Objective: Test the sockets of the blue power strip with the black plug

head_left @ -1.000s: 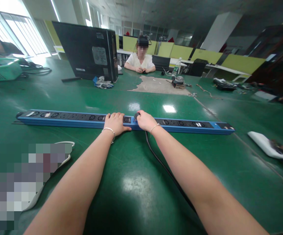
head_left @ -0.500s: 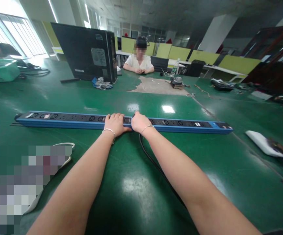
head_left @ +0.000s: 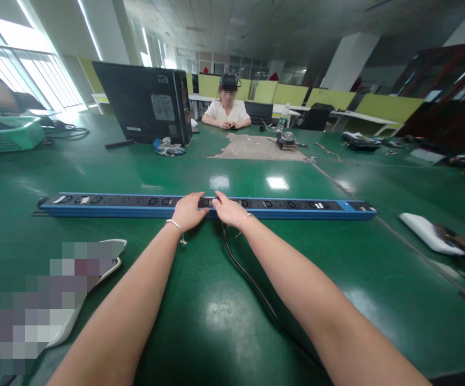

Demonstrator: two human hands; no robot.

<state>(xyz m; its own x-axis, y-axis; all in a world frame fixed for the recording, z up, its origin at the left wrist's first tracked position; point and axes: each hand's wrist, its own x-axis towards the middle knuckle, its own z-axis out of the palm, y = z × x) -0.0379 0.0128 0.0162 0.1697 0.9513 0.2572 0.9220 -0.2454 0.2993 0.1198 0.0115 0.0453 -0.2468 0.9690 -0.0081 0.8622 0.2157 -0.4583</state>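
Observation:
A long blue power strip (head_left: 316, 213) with a black socket face lies across the green table in front of me. My left hand (head_left: 189, 212) grips it just left of its middle, thumb along the near side and fingers over the top. Right beside it, my right hand (head_left: 229, 209) is closed over the sockets on the end of a black power cord (head_left: 240, 264). The cord's plug is mostly hidden by my fingers. From there the cord runs toward me and passes under my right forearm.
A black computer tower (head_left: 144, 104) stands at the back left, with gloves (head_left: 169, 147) at its foot. Across the table (head_left: 107, 174) sits a person (head_left: 227, 110). A green basket (head_left: 9, 134) is far left, a white-ended object (head_left: 429, 233) at right, and a blurred-out item (head_left: 51, 300) near left.
My view has tilted up slightly. The right hand's grip has loosened and its fingers extend more, while the left hand stays on the power strip. The strip still lies in place.

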